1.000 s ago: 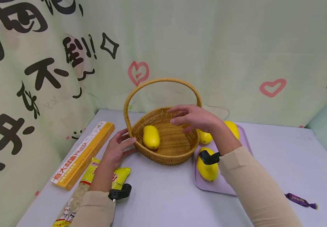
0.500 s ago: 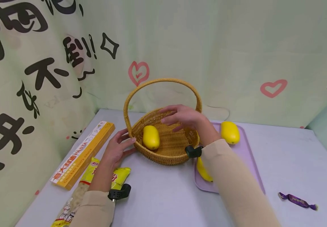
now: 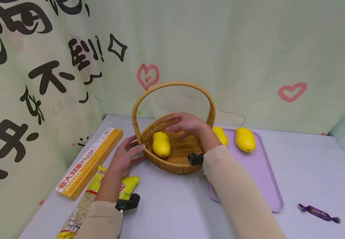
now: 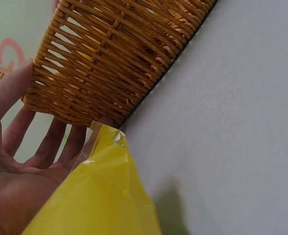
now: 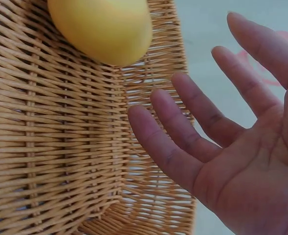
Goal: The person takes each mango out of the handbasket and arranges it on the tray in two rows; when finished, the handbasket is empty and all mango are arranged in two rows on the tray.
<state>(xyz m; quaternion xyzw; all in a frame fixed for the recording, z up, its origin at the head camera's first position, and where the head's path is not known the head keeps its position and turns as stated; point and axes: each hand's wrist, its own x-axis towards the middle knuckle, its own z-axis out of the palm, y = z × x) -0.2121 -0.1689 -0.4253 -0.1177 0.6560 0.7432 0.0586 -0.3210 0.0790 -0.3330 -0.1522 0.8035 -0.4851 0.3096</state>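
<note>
A wicker basket (image 3: 176, 168) with a tall arched handle stands on the table, a smooth yellow oblong fruit (image 3: 161, 144) lying in its left part. My left hand (image 3: 126, 155) holds the basket's left side near the handle's foot. In the left wrist view its thumb is at the rim, with fingers along the outer wall. My right hand (image 3: 187, 124) hovers over the basket's inside, and its palm shows bare in the right wrist view (image 5: 241, 171). Its fingers are spread and loosely bent, apart from the fruit.
Right of the basket is a purple tray (image 3: 259, 179) with a yellow fruit (image 3: 245, 139) and another one (image 3: 221, 135) partly hidden. A pasta box (image 3: 90, 162) and a yellow noodle bag (image 3: 129, 186) lie left. A purple-wrapped candy (image 3: 319, 212) lies right.
My right hand has moved left over the basket, its sleeve now covering the tray's front fruit. My left hand has stayed at the basket. The view has shifted slightly.
</note>
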